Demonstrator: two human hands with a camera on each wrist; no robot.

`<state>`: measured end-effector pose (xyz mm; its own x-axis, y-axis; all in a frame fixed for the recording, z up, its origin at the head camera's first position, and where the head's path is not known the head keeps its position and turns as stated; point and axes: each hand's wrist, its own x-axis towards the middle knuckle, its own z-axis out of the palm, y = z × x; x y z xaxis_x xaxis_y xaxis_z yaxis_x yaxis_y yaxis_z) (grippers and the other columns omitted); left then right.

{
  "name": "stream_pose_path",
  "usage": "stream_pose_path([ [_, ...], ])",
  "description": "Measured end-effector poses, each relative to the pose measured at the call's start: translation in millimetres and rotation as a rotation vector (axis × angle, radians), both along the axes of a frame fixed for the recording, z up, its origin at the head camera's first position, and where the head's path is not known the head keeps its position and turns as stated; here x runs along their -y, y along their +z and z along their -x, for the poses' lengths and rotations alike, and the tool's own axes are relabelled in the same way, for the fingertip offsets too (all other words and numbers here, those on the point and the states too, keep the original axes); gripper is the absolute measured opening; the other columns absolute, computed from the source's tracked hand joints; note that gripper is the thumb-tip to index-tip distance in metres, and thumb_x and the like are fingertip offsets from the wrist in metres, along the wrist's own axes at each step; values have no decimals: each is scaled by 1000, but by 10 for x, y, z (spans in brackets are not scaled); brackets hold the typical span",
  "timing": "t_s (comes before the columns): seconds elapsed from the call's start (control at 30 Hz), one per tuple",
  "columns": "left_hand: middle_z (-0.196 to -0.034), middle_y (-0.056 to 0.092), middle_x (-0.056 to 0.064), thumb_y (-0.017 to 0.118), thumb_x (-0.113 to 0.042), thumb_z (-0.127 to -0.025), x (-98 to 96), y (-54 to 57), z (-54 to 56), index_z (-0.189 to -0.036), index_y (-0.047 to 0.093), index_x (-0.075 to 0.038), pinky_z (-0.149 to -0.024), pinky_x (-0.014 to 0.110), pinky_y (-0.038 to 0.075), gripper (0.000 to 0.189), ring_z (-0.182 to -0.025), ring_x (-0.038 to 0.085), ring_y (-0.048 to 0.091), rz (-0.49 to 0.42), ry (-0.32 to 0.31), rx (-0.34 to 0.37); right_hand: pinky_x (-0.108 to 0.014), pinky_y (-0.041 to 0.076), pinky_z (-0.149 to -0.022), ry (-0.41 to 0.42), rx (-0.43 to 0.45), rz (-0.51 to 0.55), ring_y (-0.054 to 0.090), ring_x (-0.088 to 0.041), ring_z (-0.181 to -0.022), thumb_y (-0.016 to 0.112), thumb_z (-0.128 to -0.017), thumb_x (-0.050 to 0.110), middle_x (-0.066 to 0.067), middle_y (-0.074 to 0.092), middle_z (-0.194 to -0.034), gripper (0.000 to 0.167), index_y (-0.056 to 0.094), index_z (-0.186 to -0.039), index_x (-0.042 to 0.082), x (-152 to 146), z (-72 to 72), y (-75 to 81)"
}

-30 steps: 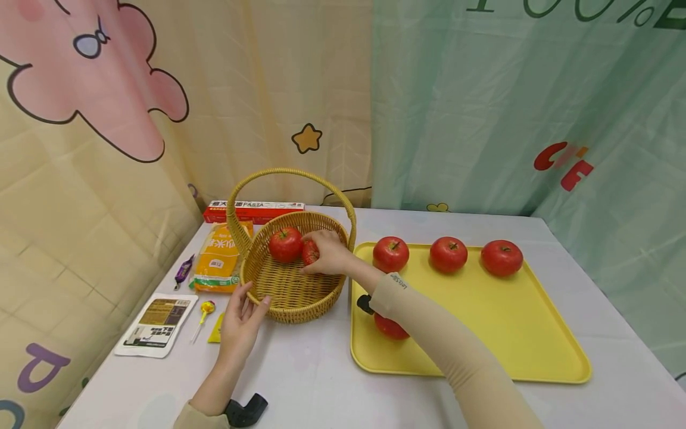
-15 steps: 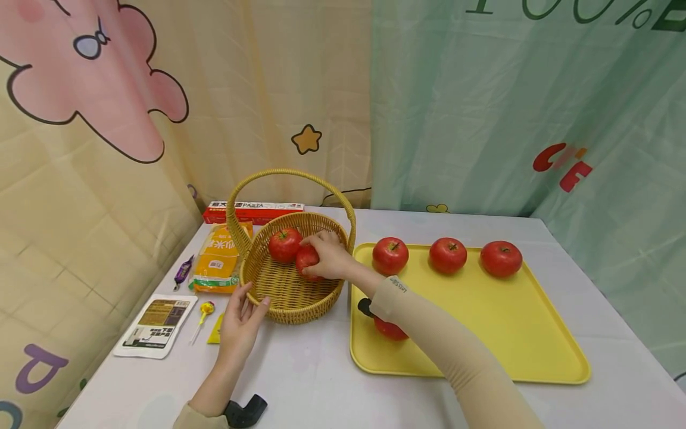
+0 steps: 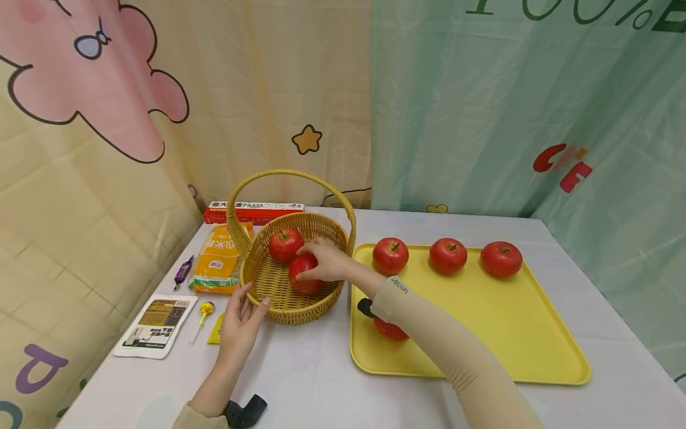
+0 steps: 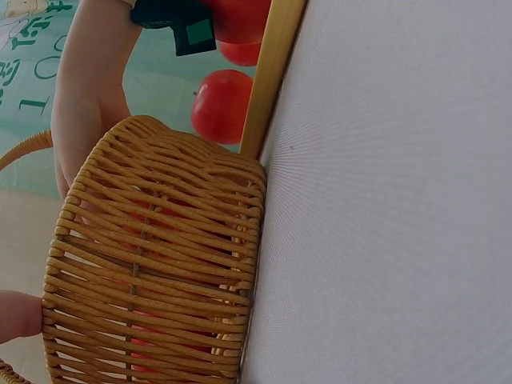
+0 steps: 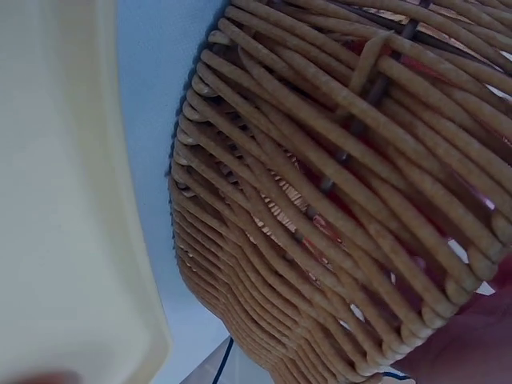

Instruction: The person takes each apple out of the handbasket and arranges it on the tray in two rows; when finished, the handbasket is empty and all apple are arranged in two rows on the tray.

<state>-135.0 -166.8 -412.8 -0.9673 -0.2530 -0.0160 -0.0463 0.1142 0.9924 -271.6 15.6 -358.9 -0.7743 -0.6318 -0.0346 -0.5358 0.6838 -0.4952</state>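
In the head view my right hand reaches over the wicker basket's rim. Its thumb and fingers hold a red apple low inside the basket. Another red apple sits just behind it. My left hand is at the basket's near-left rim, its relaxed fingers and thumb touching the edge. One left fingertip meets the rim in the left wrist view. Woven basket wall fills much of the right wrist view, with red showing through the gaps.
A yellow tray lies right of the basket, bearing several apples, one partly behind the right sleeve. Left stand an orange bag, a red pasta box, a white packet, a lollipop and a purple-wrapped candy.
My right hand and its apple have shifted toward me and slightly left inside the basket, so more of the apple shows. My left hand stays at the rim.
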Motion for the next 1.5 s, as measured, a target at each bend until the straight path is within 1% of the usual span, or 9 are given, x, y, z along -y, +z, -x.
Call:
stream_pose_path([
  [0.13,-156,-1,6,57,-26,-95,-3,6,-3,-145,27,-5,-110,32,25,62,-140,21,16,5,3,8,-40,46,-96,21,70,-49,43,-25,-119,73,-78,44,-10,47,-130,66,50,-132,13,4,-29,4],
  [0.23,-156,0,6,58,-25,-95,-7,5,0,-145,28,-6,-110,31,26,61,-140,21,16,8,7,13,-36,48,-94,40,109,-62,47,-21,-115,74,-78,43,-6,51,-126,68,48,-132,12,2,-44,0],
  [0.47,-156,0,6,57,-24,-95,-6,10,-20,-145,27,-6,-110,32,25,61,-140,21,16,11,-1,8,-32,51,-88,83,81,-38,50,-17,-109,81,-72,37,-2,55,-119,62,51,-121,15,-43,-88,68],
  [0.7,-156,-1,6,57,-27,-95,-8,12,-33,-145,26,-6,-110,32,25,63,-140,21,15,14,-5,0,-33,50,-90,141,28,93,47,-16,-114,82,-72,32,1,52,-122,64,49,-124,15,-217,-226,312],
  [0.93,-156,-3,7,57,-27,-95,-8,16,-37,-146,26,-6,-110,32,25,63,-140,22,14,13,-9,-7,-32,52,-86,145,-5,269,47,-14,-113,83,-71,29,6,49,-122,66,47,-126,19,-694,-463,571],
  [1.07,-156,-3,7,57,-29,-94,-6,14,-38,-146,25,-6,-110,32,25,65,-140,22,14,13,-11,-6,-35,53,-85,120,-44,368,47,-15,-113,83,-71,27,6,49,-124,67,46,-126,21,-1079,-563,625],
  [1.2,-156,-2,7,57,-29,-94,-6,14,-33,-146,26,-6,-110,32,25,65,-140,22,14,13,-8,-4,-40,52,-88,37,-114,405,46,-16,-113,84,-71,26,4,48,-125,66,47,-126,21,-1479,-638,602],
  [1.37,-156,-3,5,57,-26,-95,-8,15,-19,-146,26,-6,-110,31,25,63,-140,20,14,13,-6,-2,-42,49,-89,-100,-214,405,46,-18,-112,85,-69,24,1,48,-124,67,48,-124,16,-1970,-712,446],
  [1.5,-156,-3,5,56,-26,-95,-6,16,-15,-146,26,-6,-110,31,25,63,-140,20,14,17,-4,-2,-38,51,-86,-181,-245,366,48,-19,-108,86,-67,22,0,49,-121,68,48,-123,14,-2295,-816,306],
])
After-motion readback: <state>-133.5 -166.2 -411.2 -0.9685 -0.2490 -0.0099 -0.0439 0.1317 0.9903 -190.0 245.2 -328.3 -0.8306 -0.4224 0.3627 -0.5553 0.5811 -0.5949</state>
